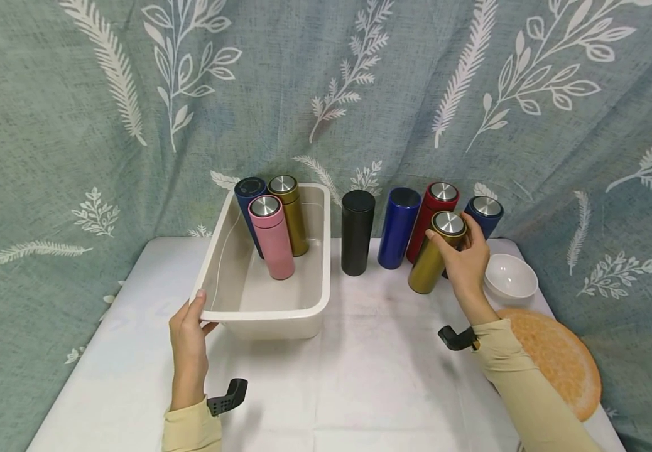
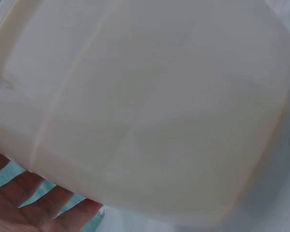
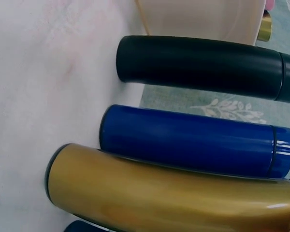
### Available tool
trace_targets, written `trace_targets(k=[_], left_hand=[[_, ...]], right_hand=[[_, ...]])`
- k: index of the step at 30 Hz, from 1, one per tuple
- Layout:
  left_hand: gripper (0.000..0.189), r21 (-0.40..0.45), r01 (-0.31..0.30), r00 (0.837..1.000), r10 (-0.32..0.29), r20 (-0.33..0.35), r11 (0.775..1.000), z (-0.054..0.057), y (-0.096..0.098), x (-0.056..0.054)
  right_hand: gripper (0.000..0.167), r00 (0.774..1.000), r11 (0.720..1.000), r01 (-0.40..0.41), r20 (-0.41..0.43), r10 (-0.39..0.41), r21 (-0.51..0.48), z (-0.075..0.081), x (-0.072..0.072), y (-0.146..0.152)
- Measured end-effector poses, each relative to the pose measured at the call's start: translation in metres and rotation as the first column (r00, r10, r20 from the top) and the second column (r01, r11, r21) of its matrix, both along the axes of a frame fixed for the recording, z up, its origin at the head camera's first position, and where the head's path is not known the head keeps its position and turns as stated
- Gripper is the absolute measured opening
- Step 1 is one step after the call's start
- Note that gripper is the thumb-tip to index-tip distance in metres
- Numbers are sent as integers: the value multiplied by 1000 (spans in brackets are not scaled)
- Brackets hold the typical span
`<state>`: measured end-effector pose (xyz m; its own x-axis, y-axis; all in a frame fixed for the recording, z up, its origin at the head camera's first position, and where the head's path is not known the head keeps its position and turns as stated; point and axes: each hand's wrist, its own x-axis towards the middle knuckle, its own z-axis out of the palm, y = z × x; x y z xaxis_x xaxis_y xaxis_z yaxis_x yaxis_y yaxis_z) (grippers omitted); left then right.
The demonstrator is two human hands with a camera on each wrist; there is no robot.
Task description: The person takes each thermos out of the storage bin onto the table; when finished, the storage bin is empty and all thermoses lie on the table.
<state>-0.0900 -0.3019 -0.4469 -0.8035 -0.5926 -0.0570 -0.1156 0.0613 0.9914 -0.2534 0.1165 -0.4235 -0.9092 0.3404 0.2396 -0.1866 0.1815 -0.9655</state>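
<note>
My left hand point(image 1: 189, 339) grips the near left corner of a white plastic bin point(image 1: 281, 320), thumb over the rim. In the left wrist view its fingers point(image 2: 58, 203) lie against the bin's wall. Inside the bin stand a pink thermos point(image 1: 272, 242), a gold thermos point(image 1: 298, 220) and a dark blue thermos point(image 1: 247, 207). With thumb and fingers around its top, my right hand point(image 1: 467, 260) holds another gold thermos point(image 1: 430, 260); whether its base touches the table cannot be told. Behind it are a red thermos point(image 1: 430, 210) and a navy thermos point(image 1: 485, 213), both partly hidden.
Between the bin and the right hand stand a black thermos point(image 1: 357, 232) and a bright blue thermos point(image 1: 398, 229). At the right are a white bowl point(image 1: 510, 277) and an orange-slice mat point(image 1: 558, 358), partly under the right forearm. A patterned curtain point(image 1: 281, 94) hangs behind the white table.
</note>
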Motion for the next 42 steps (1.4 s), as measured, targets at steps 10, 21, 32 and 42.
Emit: trace_targets(k=[10, 21, 32, 42], left_hand=[[55, -6, -2, 1000, 2, 0, 1000, -1, -1, 0], [54, -12, -11, 1000, 11, -2, 1000, -4, -4, 0], [54, -12, 10, 1000, -10, -1, 1000, -4, -2, -1], [54, 5, 10, 1000, -10, 0, 1000, -3, -4, 0]], right_hand=[[76, 1000, 1000, -3, -15, 3, -27, 5, 1, -1], [74, 999, 989, -11, -45, 18, 148, 21, 8, -1], [69, 992, 977, -58, -99, 79, 203, 47, 20, -11], [63, 973, 977, -154, -147, 175, 148, 69, 24, -32]])
